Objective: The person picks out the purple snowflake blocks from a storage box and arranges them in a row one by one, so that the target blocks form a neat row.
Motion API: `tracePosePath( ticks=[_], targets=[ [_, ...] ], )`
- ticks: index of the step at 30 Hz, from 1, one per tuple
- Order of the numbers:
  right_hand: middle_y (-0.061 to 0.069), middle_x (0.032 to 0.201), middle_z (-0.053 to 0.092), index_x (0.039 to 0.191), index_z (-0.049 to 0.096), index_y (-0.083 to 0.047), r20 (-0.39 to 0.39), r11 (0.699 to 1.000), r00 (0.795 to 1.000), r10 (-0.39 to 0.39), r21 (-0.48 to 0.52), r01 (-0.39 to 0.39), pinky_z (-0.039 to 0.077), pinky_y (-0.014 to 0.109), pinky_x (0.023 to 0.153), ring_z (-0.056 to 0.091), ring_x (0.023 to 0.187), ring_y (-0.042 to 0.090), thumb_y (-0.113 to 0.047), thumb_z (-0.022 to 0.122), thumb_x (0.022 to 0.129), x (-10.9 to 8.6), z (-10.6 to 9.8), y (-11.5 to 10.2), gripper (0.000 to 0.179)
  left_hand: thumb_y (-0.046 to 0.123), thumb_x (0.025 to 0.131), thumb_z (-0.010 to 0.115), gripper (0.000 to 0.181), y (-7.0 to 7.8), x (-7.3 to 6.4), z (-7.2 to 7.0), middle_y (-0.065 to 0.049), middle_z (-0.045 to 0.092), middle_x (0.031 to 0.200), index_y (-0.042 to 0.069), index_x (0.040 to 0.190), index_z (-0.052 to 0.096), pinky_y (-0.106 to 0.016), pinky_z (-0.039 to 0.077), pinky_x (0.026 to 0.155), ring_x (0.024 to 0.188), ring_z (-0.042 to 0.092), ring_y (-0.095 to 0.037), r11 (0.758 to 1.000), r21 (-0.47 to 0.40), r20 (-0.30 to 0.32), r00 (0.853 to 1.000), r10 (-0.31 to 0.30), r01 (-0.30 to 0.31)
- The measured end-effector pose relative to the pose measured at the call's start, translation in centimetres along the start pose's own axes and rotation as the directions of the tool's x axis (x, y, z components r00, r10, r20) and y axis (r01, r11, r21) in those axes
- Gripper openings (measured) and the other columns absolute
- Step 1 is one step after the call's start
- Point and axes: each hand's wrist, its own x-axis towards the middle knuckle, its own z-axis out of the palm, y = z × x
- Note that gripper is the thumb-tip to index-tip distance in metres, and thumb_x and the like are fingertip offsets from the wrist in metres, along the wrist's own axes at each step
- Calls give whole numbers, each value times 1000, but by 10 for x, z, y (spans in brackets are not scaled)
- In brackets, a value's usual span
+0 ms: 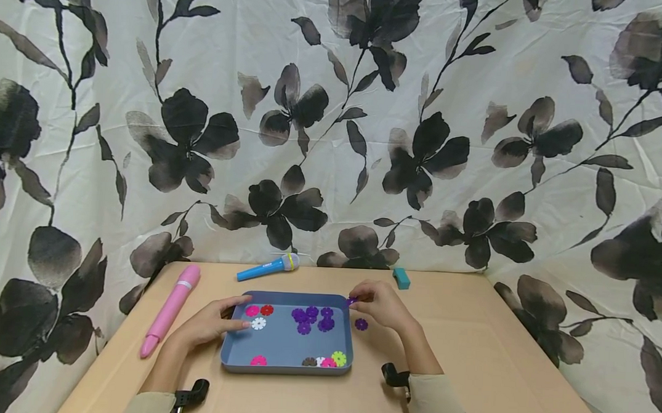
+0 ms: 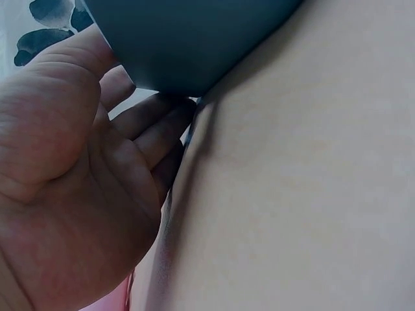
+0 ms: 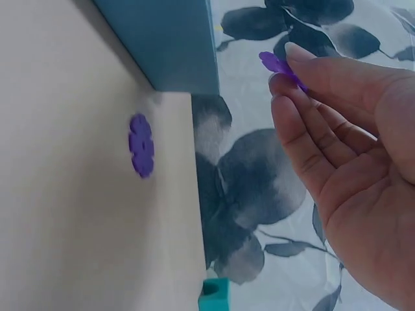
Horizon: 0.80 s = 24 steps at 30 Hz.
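Blue-grey rectangular tray (image 1: 280, 346) gripped at left edge by left hand (image 1: 209, 321); purple flower-shaped plastic disc (image 3: 275, 63) pinched by right hand (image 1: 382, 303).

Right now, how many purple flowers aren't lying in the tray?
2. The held flower is pinched in the right hand. The loose flower lies on the table, just right of the tray. More could be hidden from view.

We see a smooth, matt plastic tray (image 1: 287, 346), plastic-looking discs (image 1: 312, 312) and a matt table (image 1: 496, 361); from the tray, creased cloth (image 1: 333, 157) at twelve o'clock, a smooth plastic-looking tube (image 1: 169, 311) at nine.
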Motion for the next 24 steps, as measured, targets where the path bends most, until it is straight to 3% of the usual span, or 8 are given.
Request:
tracePosePath(
  ticks=[8, 17, 24],
  targets=[
    [5, 105, 75, 111, 78, -4, 1, 999, 999, 51, -2, -51, 59, 22, 79, 67, 90, 14, -1, 74, 93, -6, -13, 12, 19, 28, 92, 81, 71, -3, 2, -1, -28, 40, 162, 5, 152, 52, -63, 23, 125, 154, 29, -50, 1000, 0, 7, 1000, -5, 5],
    [6, 102, 76, 109, 78, -2, -30, 994, 994, 103, -31, -104, 60, 30, 83, 68, 91, 15, 1, 76, 91, -11, -20, 26, 19, 26, 92, 81, 70, 3, 0, 0, -29, 41, 160, 2, 152, 51, -66, 27, 123, 151, 31, -52, 1000, 10, 16, 1000, 13, -13],
    [7, 98, 78, 106, 78, 1, 14, 986, 988, 157, -62, -155, 61, 35, 84, 70, 90, 15, 10, 73, 88, -17, -23, 40, 20, 24, 92, 81, 70, 4, -2, 0, -29, 42, 160, 2, 151, 51, -65, 27, 123, 151, 32, -51, 1000, -16, 14, 1000, 20, -20]
  ],
)
